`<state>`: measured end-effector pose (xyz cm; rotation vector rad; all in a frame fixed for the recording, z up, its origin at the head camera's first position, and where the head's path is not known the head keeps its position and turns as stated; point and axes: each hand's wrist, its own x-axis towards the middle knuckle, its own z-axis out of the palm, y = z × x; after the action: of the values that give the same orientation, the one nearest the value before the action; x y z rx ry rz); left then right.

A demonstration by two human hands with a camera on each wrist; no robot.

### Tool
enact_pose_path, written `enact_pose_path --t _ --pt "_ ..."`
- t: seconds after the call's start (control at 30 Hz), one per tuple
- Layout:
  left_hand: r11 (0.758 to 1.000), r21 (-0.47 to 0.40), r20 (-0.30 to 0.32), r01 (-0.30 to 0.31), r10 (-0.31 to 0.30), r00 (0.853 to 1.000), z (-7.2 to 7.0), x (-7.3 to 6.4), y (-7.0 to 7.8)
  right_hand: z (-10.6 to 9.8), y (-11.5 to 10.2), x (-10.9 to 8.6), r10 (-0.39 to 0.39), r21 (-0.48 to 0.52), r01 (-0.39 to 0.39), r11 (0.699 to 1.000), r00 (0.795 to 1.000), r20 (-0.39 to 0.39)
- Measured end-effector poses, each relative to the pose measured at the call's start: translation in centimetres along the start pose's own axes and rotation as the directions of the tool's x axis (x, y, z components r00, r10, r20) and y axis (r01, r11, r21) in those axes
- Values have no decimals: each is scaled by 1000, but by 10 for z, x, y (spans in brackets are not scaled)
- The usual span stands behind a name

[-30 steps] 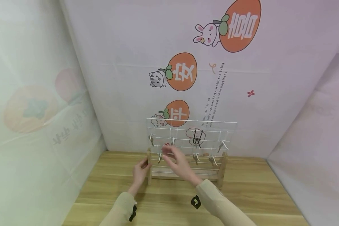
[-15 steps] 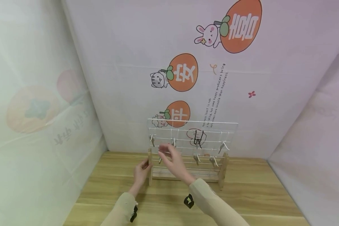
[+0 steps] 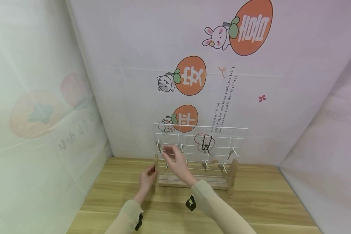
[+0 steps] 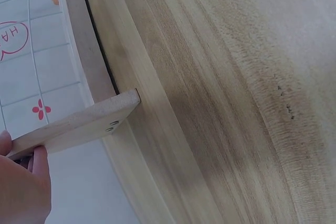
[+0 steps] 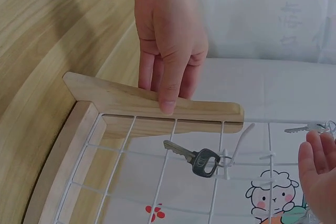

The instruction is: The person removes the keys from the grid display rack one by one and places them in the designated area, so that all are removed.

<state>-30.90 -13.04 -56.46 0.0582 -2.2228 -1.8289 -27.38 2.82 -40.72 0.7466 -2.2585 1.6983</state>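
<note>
A white wire grid rack [image 3: 200, 126] with wooden side posts stands on the table, several keys hanging from its hooks. My left hand [image 3: 147, 178] grips the left post [image 4: 79, 124], thumb on one side and fingers on the other in the right wrist view. My right hand [image 3: 177, 164] is raised before the rack's left part, fingers loosely bent, holding nothing visible. Its fingertips are close to the upper-left key [image 5: 302, 129]; whether they touch cannot be told. A black-headed key [image 5: 203, 162] hangs lower on a white hook, partly behind my right hand in the head view.
A black hook [image 3: 205, 144] sits on the grid's middle. More keys hang to the right, including a lower key [image 3: 221, 167] and an upper-right key [image 3: 230, 152]. White printed cloth [image 3: 128, 97] surrounds the wooden table [image 3: 257, 201] at the back and sides.
My right hand has moved left and slightly up across the rack to near the upper-left key. The left hand keeps its grip on the post. The head view has shifted a little.
</note>
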Motion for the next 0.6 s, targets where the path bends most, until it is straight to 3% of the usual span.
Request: enact_pose_path --t 0.23,0.6 --pt "1000 -10 -6 3 -3 1000 0 -1 1 13 32 14 -8 -20 7 1000 998 -68" --pt "1000 -18 0 9 -9 1000 0 -1 0 18 33 24 77 -72 -86 994 989 -124"
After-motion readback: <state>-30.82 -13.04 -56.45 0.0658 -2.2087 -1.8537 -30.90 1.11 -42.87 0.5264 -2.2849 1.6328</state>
